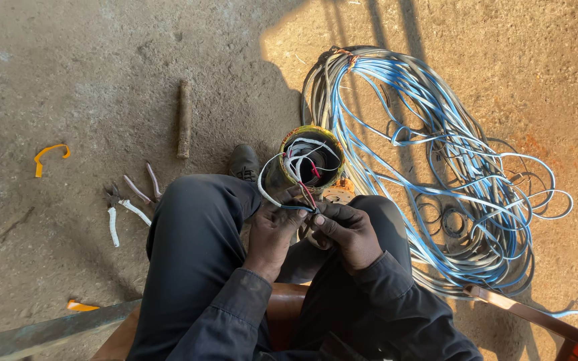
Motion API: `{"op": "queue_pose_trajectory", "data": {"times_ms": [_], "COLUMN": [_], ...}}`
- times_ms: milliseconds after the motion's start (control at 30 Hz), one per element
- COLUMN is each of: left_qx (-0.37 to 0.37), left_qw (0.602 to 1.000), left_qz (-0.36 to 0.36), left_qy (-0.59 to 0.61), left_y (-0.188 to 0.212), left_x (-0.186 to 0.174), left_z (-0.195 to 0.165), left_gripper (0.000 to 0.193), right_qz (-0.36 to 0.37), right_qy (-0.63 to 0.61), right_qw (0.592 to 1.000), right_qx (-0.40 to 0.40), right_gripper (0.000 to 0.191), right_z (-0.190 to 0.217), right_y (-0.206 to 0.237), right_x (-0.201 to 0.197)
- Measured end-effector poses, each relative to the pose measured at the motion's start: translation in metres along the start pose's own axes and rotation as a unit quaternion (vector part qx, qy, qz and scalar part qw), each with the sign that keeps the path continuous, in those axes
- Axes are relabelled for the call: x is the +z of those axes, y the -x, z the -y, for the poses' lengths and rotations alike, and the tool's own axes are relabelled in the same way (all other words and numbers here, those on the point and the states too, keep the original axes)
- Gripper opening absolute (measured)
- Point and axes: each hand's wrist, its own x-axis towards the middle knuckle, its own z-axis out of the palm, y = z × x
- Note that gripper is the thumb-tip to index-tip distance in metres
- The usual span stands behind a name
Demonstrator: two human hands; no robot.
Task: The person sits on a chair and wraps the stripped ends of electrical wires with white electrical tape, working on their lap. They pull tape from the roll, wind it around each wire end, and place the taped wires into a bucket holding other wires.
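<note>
Seen from the head camera, a person in dark trousers and a dark long-sleeved top sits on a chair (289,301) with the knees apart, looking down at a metal cylinder (310,160) that stands upright on the dirt ground (88,80) between the legs, its open top ringed with a yellowish rim. A bundle of thin wires (299,167), white, red and dark, comes out of that opening and bends toward the hands. The left hand (274,230) is closed narrowly on the wires, thumb and fingers pinching them just beside the cylinder's near rim. The right hand (349,230) is likewise closed on the same wires, its fingertips touching those of the left hand. A dark shoe (244,162) shows just beside the cylinder. To the right lies a large loose coil of blue and grey cable (436,167), spread over sunlit ground. To the left, in shade and well apart from the hands, lie pliers (118,207) with white grips, a second pair of pliers (145,187) with pale pink grips, a rusty rod (183,120) and a curl of yellow tape (49,157).
</note>
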Motion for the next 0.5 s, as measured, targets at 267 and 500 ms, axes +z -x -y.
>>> {"op": "queue_pose_trajectory", "data": {"times_ms": [267, 500], "left_qx": [-0.035, -0.043], "left_qw": [0.995, 0.996], "left_qz": [-0.088, -0.078], "left_qy": [0.002, 0.013], "left_y": [-0.010, -0.006], "left_x": [-0.007, -0.002], "left_z": [0.019, 0.010], "left_gripper": [0.012, 0.012], "right_qz": [-0.044, -0.006], "right_qy": [0.189, 0.051], "right_qw": [0.979, 0.997], "right_qx": [-0.061, -0.048], "right_gripper": [0.026, 0.037], "right_z": [-0.012, -0.011], "right_y": [0.002, 0.002], "right_x": [-0.013, -0.010]}}
